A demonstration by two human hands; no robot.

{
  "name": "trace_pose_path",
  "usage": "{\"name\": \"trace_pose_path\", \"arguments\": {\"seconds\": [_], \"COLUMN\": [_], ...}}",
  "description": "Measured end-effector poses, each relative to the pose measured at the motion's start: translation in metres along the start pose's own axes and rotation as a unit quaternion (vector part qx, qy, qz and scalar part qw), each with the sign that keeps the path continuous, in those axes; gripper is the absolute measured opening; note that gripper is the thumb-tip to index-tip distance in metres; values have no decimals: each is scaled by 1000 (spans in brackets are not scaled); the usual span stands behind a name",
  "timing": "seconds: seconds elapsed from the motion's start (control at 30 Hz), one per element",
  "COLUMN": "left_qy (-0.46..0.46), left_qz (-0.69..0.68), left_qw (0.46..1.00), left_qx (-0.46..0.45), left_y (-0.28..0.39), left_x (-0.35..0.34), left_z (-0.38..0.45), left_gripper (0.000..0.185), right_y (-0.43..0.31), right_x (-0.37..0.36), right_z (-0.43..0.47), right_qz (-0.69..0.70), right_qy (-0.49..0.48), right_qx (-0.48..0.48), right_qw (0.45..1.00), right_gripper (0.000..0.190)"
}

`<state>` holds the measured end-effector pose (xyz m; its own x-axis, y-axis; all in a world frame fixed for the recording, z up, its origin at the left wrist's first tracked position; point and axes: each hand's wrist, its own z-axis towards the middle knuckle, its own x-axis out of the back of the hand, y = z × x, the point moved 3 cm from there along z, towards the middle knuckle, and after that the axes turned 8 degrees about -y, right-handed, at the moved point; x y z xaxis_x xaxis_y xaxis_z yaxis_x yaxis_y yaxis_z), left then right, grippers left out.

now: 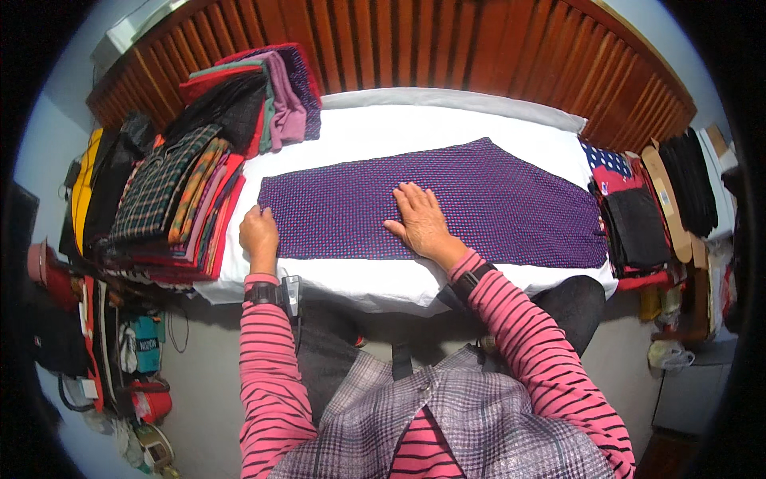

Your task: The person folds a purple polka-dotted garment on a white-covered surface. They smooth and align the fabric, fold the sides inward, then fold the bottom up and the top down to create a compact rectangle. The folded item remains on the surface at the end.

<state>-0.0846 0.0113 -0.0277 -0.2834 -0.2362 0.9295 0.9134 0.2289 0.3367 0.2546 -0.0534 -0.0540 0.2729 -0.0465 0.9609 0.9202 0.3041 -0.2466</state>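
Note:
A pair of purple patterned trousers (508, 203), folded lengthwise, lies flat across a white cloth (371, 129). Its narrow leg end points left and the wider end reaches the stack on the right. My left hand (260, 232) is curled at the lower left corner, its fingers pinching the hem edge. Flat on the middle of the fabric rests my right hand (421, 221), palm down, thumb spread from the fingers. The part of the cloth under the trousers is hidden.
Folded clothes, topped by green plaid fabric (164, 185), are stacked at left. Behind them sits another pile with pink cloth (281, 102). Folded black garments (637, 227) stand at right, beside a cardboard piece (665, 203). A slatted wooden headboard (419, 45) closes off the back.

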Motion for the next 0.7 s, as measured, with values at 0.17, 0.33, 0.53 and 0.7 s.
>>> {"name": "trace_pose_path", "arguments": {"seconds": [0.17, 0.33, 0.53, 0.7], "left_qy": [22, 19, -34, -62], "left_qz": [-96, -160, -238, -192], "left_qw": [993, 974, 948, 942], "left_qx": [-67, -160, -209, -268], "left_y": [23, 68, 133, 191], "left_x": [3, 14, 9, -10], "left_z": [2, 5, -6, -34], "left_gripper": [33, 28, 29, 33], "right_y": [10, 20, 41, 51], "right_x": [11, 19, 28, 23], "right_z": [-12, -27, -28, -21], "right_qz": [127, 227, 362, 566], "right_qy": [9, 60, 64, 21], "right_qx": [26, 39, -13, -73], "right_qw": [992, 971, 930, 821], "right_gripper": [62, 44, 39, 39]}}
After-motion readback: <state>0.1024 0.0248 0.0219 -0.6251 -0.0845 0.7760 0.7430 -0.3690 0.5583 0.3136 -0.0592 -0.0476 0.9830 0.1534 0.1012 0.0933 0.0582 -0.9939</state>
